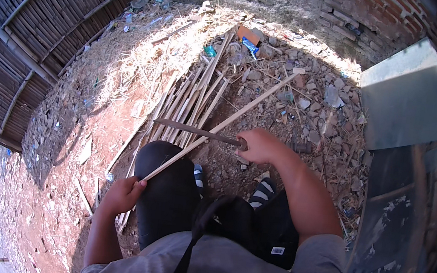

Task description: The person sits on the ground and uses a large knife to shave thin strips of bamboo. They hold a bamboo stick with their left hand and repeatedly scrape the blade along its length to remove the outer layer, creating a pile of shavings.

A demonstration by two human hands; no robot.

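Observation:
My left hand is closed round the near end of a long pale bamboo strip. The strip slants up and away to the right, passing over my left knee. In my right hand is the handle of a long machete, its dark blade pointing left. The blade crosses the strip just beyond my knee; whether it touches the strip I cannot tell. Beyond my knees lies a loose bundle of split bamboo strips on the ground, partly hidden by my left leg.
Stone rubble and litter spread on the right, with a blue wrapper near the far end. A woven bamboo wall stands at left, a brick wall at the back. A grey sheet panel leans at right.

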